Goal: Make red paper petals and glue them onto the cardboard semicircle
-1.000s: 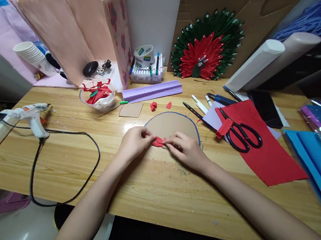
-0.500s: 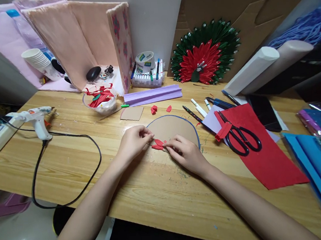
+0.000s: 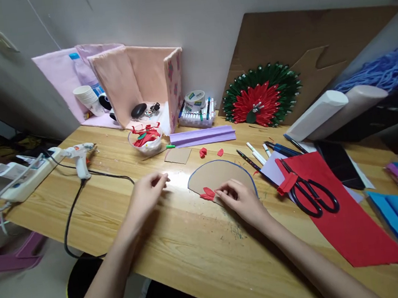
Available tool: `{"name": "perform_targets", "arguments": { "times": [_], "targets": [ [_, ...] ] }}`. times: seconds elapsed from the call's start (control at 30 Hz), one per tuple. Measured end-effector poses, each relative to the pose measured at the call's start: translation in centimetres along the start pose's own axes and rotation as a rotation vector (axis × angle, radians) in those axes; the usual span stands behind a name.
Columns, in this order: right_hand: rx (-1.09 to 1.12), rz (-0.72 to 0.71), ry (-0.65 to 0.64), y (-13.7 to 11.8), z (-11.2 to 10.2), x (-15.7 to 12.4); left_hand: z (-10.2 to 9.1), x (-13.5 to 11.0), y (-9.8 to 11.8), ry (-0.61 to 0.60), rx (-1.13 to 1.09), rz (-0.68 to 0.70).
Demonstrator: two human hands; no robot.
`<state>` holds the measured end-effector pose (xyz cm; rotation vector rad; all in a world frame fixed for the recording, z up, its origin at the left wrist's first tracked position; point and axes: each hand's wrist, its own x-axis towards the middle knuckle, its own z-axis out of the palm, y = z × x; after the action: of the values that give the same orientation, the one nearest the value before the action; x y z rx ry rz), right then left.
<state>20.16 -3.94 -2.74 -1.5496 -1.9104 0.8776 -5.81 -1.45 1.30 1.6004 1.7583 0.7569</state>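
A cardboard semicircle (image 3: 219,173) with a blue edge lies flat on the wooden table (image 3: 180,245). Small folded red paper pieces (image 3: 208,193) sit on its near edge. My right hand (image 3: 242,201) rests there with its fingers pressed together on the red pieces. My left hand (image 3: 147,194) hovers over the table to the left of the cardboard, fingers loosely apart, holding nothing. Two more red bits (image 3: 203,152) lie beyond the cardboard.
A glue gun (image 3: 79,157) with a black cord and a power strip (image 3: 27,176) lie at the left. A bowl of red scraps (image 3: 146,140), purple folded paper (image 3: 203,136), pens, scissors (image 3: 310,196) on red felt (image 3: 349,228) and a finished green-red fan (image 3: 261,97) surround the work area.
My left hand has let go of the red pieces and moved left, away from the cardboard. The camera has tilted up and back. My right hand stays on the red pieces.
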Motion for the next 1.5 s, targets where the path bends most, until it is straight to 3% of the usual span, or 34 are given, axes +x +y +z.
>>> {"name": "perform_targets", "arguments": {
  "times": [0.13, 0.3, 0.43, 0.63, 0.83, 0.93, 1.1, 1.2, 1.3, 1.4, 1.5],
  "targets": [
    [-0.118, 0.075, -0.05, -0.9, 0.3, 1.5, -3.9, -2.2, -3.2, 0.146, 0.037, -0.104],
    [-0.193, 0.063, -0.11, -1.0, 0.3, 2.5, -7.7, -3.8, -6.4, 0.319, 0.035, -0.183],
    [-0.18, 0.085, -0.168, -0.9, 0.1, 2.8, -9.3, -4.6, -8.0, 0.397, -0.007, -0.199],
    [-0.107, 0.144, -0.16, -1.1, 0.5, 3.0, -10.1, -5.0, -9.6, 0.429, -0.014, -0.224],
    [-0.029, 0.175, -0.271, -0.4, 0.6, 3.8, -11.4, -2.6, -11.5, 0.614, 0.425, -0.208],
    [0.087, 0.167, -0.293, -0.7, 0.5, 4.6, -12.4, -0.2, -12.7, 0.572, 0.568, -0.255],
    [0.177, 0.041, -0.172, -3.9, 2.1, 6.9, -14.3, 3.3, -14.2, 0.414, 0.472, -0.228],
    [0.153, -0.009, -0.084, -6.0, 4.5, 9.1, -15.2, 4.0, -14.5, 0.384, 0.42, -0.217],
    [0.107, -0.004, -0.021, -6.8, 6.1, 11.1, -15.6, 2.6, -14.2, 0.366, 0.356, -0.219],
    [0.078, -0.04, 0.085, -6.7, 5.6, 10.8, -14.9, -1.0, -12.5, 0.388, 0.175, -0.199],
    [0.099, -0.059, 0.11, -6.8, 3.9, 7.4, -12.3, -5.4, -8.7, 0.389, 0.126, -0.184]
  ]
}}
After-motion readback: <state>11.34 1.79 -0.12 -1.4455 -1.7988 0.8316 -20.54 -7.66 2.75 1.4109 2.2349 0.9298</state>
